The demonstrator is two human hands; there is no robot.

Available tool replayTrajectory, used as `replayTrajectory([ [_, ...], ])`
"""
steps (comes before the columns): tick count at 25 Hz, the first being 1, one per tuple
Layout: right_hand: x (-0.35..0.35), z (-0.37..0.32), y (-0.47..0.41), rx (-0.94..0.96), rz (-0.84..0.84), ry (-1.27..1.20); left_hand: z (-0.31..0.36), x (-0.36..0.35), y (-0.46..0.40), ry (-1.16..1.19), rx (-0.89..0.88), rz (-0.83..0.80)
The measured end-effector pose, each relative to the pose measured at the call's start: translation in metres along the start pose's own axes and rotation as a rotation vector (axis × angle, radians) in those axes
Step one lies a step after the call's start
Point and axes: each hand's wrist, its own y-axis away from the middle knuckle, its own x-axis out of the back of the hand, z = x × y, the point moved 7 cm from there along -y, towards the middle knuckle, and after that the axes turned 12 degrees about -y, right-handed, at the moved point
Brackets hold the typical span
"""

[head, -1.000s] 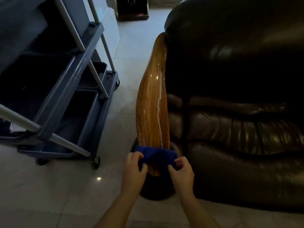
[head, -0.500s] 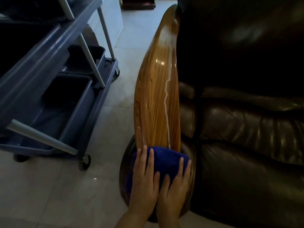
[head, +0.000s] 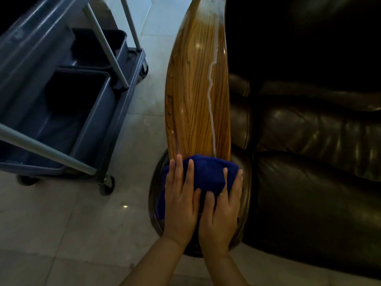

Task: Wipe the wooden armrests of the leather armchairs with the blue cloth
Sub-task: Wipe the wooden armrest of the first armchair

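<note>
— What does the person wear on the arms?
— Nothing that shows: both forearms are bare to the frame's edge, no sleeves.
— And the hands?
— The left hand point(head: 180, 200) and right hand point(head: 221, 211) are bare, with short nails.

hands: left point(head: 181, 200), right point(head: 222, 211) flat on blue cloth point(head: 208, 172) | wooden armrest point(head: 195, 96) near end

No text, label, brand, number or sign can be read anywhere in view. The grey cart point(head: 68, 104) at the left edge carries no legible marking (its bins are dim and plain), and the wooden armrest point(head: 198, 96) shows only grain and a pale streak, no lettering.
</note>
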Motion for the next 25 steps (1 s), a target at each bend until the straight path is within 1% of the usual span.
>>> replayTrajectory([
  [4, -0.002, -0.001, -0.001, 0.013, 0.015, 0.053, 0.000, 0.000, -0.001, -0.008, -0.016, 0.032],
  [8, -0.002, -0.001, -0.001, 0.023, 0.055, 0.084, -0.001, 0.001, -0.002, 0.004, -0.029, 0.025],
  [12, -0.002, -0.003, -0.005, 0.026, 0.099, 0.075, -0.001, 0.003, -0.008, 0.019, -0.099, 0.008],
  [16, -0.002, -0.009, -0.020, 0.055, 0.047, 0.129, 0.001, 0.010, -0.024, -0.009, -0.130, 0.005],
  [21, -0.007, -0.034, -0.067, 0.167, -0.044, 0.201, 0.009, 0.021, -0.062, -0.057, -0.056, 0.038],
  [25, -0.013, -0.053, -0.095, 0.200, -0.056, 0.226, 0.011, 0.029, -0.093, -0.088, -0.041, 0.000],
])
